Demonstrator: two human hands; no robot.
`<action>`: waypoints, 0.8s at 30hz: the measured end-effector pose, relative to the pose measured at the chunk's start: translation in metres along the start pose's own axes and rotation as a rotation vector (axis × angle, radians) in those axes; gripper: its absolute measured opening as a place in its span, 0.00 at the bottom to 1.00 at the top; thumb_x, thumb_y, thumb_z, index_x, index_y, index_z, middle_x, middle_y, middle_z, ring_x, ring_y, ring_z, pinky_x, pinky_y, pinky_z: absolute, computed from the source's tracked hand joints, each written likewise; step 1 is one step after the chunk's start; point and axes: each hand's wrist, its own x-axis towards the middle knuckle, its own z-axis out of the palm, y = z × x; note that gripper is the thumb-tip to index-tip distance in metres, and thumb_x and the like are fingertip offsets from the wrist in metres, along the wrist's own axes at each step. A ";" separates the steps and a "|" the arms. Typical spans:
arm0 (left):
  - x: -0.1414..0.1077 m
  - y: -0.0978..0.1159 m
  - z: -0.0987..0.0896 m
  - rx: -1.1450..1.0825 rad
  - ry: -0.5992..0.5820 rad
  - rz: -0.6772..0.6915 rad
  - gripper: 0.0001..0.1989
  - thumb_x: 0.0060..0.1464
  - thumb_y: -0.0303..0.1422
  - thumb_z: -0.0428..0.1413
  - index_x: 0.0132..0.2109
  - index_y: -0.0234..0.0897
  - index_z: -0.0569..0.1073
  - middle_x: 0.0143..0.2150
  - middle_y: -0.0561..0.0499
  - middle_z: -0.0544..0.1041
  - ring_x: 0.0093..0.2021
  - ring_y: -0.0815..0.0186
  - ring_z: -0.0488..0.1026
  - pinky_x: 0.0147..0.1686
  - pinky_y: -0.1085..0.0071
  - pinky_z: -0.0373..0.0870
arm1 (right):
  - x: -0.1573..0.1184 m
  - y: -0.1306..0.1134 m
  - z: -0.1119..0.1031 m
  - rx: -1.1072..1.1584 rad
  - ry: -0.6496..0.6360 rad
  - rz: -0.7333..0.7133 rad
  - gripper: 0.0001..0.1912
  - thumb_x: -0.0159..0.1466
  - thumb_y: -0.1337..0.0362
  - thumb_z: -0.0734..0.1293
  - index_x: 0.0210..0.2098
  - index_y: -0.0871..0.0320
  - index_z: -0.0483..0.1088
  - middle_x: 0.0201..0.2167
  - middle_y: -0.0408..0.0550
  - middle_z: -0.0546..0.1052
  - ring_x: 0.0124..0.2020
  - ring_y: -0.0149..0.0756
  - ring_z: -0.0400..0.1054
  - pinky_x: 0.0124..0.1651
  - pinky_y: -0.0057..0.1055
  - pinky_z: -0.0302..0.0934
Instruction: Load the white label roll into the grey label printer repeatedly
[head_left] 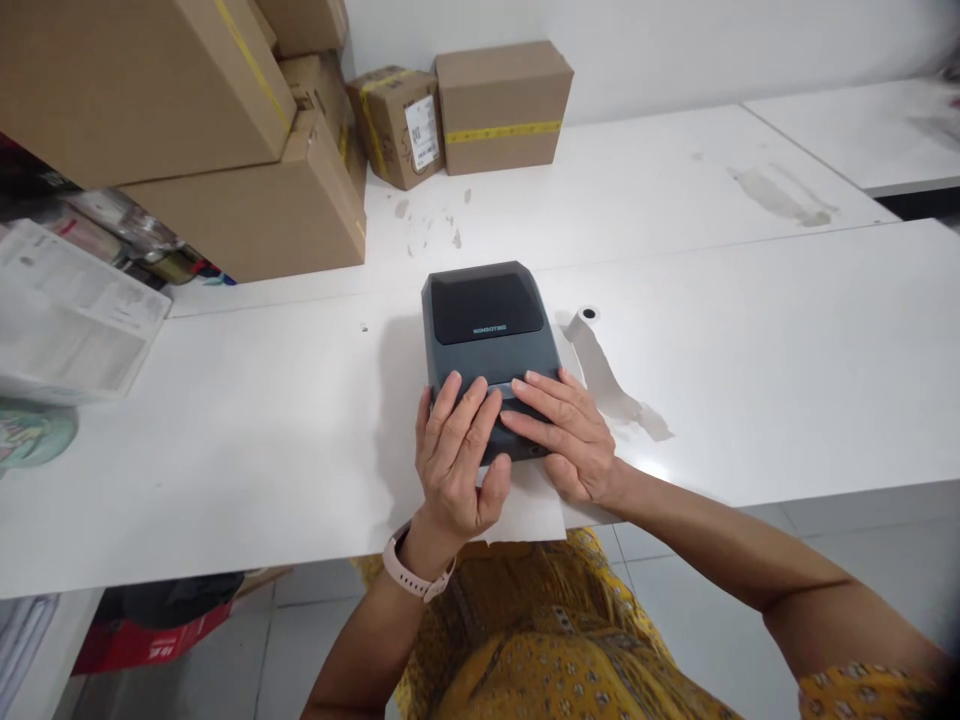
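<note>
In the head view, we see the dark blue-grey, boxy plastic device with a glossy black top panel (491, 350) near the middle of the bench's (262, 430) front edge. Our left hand (457, 460) lies over its front, fingers straight, thumb apart: that grip clamps nothing. Our right hand (570, 435) covers the front right corner, fingers extended; whether its thumb pinches, we cannot tell.

Pressing unevenly could, we judge, skid the device or trap a fingertip at its front seam. A white paper sheet (529, 505) emerges beneath our hands and overhangs the front edge, so a sleeve or lap could snag and tear it. Right of the device, the small white paper roll with a loose tail (607, 385) could unwind if knocked.
</note>
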 end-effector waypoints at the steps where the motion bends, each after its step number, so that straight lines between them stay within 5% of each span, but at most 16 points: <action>1: 0.001 -0.001 0.001 0.002 0.002 0.003 0.26 0.69 0.35 0.47 0.70 0.32 0.68 0.65 0.37 0.77 0.75 0.50 0.63 0.74 0.46 0.56 | 0.000 0.001 0.001 0.000 0.011 0.000 0.28 0.77 0.57 0.52 0.73 0.52 0.62 0.69 0.50 0.72 0.71 0.44 0.66 0.76 0.50 0.56; 7: -0.007 0.000 -0.007 -0.067 -0.026 -0.035 0.26 0.67 0.30 0.50 0.70 0.37 0.68 0.67 0.41 0.75 0.74 0.51 0.64 0.73 0.46 0.59 | 0.001 0.008 -0.001 0.017 0.018 -0.026 0.28 0.75 0.59 0.54 0.71 0.49 0.66 0.68 0.47 0.74 0.68 0.41 0.70 0.74 0.47 0.61; 10: -0.033 0.014 -0.018 -0.171 0.090 -0.366 0.25 0.68 0.32 0.51 0.70 0.39 0.67 0.71 0.40 0.70 0.72 0.52 0.66 0.66 0.52 0.69 | 0.000 0.008 -0.006 0.033 0.006 -0.002 0.27 0.74 0.60 0.54 0.68 0.47 0.69 0.68 0.45 0.73 0.67 0.42 0.71 0.73 0.49 0.62; 12: -0.051 0.027 -0.027 -0.281 0.175 -0.640 0.19 0.70 0.37 0.50 0.63 0.39 0.74 0.62 0.40 0.76 0.60 0.56 0.75 0.53 0.60 0.77 | -0.001 0.007 -0.008 0.044 -0.018 0.035 0.27 0.74 0.60 0.53 0.66 0.45 0.71 0.69 0.43 0.72 0.67 0.42 0.71 0.73 0.51 0.62; 15: -0.060 0.045 -0.034 -0.589 -0.054 -0.921 0.19 0.69 0.46 0.51 0.43 0.37 0.79 0.35 0.48 0.77 0.35 0.64 0.74 0.35 0.68 0.73 | -0.001 0.006 -0.008 0.081 -0.014 0.056 0.26 0.75 0.60 0.53 0.65 0.45 0.73 0.69 0.42 0.72 0.67 0.43 0.71 0.73 0.52 0.61; 18: -0.051 0.055 -0.032 -0.880 -0.319 -1.172 0.22 0.64 0.51 0.58 0.36 0.35 0.79 0.27 0.52 0.74 0.29 0.68 0.67 0.30 0.70 0.68 | -0.002 0.007 -0.005 0.105 0.002 0.059 0.26 0.75 0.60 0.53 0.64 0.46 0.74 0.68 0.43 0.73 0.67 0.43 0.71 0.72 0.53 0.62; 24: -0.040 0.062 -0.026 -1.053 -0.236 -1.422 0.23 0.53 0.50 0.68 0.42 0.32 0.83 0.35 0.48 0.81 0.32 0.68 0.70 0.33 0.71 0.70 | -0.003 0.008 -0.002 0.071 0.011 0.060 0.26 0.74 0.59 0.52 0.61 0.46 0.76 0.65 0.44 0.77 0.65 0.43 0.73 0.70 0.53 0.64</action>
